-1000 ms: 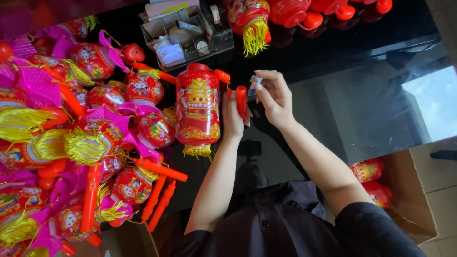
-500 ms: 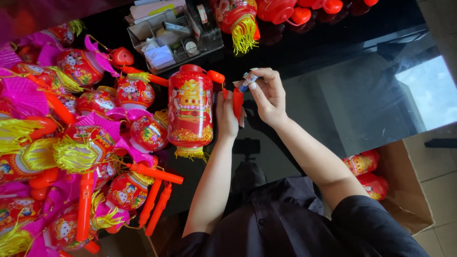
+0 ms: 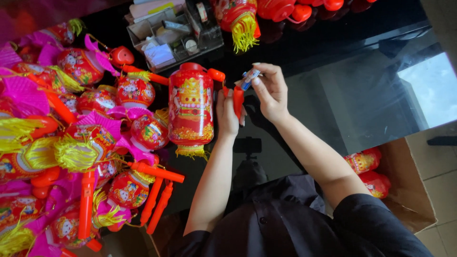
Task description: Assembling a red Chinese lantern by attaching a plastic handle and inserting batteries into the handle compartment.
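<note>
Lantern (image 3: 191,108), red and gold with a yellow fringe, upright over the dark glossy worktop (image 3: 333,43), its orange handle (image 3: 238,101) just to its right. Left hand (image 3: 227,114) behind the handle, fingers clenched around it. Right hand (image 3: 270,91) just beside, fingers pinching a small battery (image 3: 249,78) above the handle's top end. To the left, a heap of lanterns (image 3: 71,143) in red, pink and yellow, with loose orange handles, covering that side of the worktop. At the far edge, a clear organiser tray (image 3: 171,33) of small items, next to another fringed lantern (image 3: 240,19) and red parts (image 3: 295,9). Worktop surface mirror-like, reflecting a bright window (image 3: 428,90). At lower right, a cardboard box (image 3: 409,185) on pale floor tiles (image 3: 442,166), holding two wrapped lanterns (image 3: 369,169). Black shirt (image 3: 295,219) at the bottom edge.
</note>
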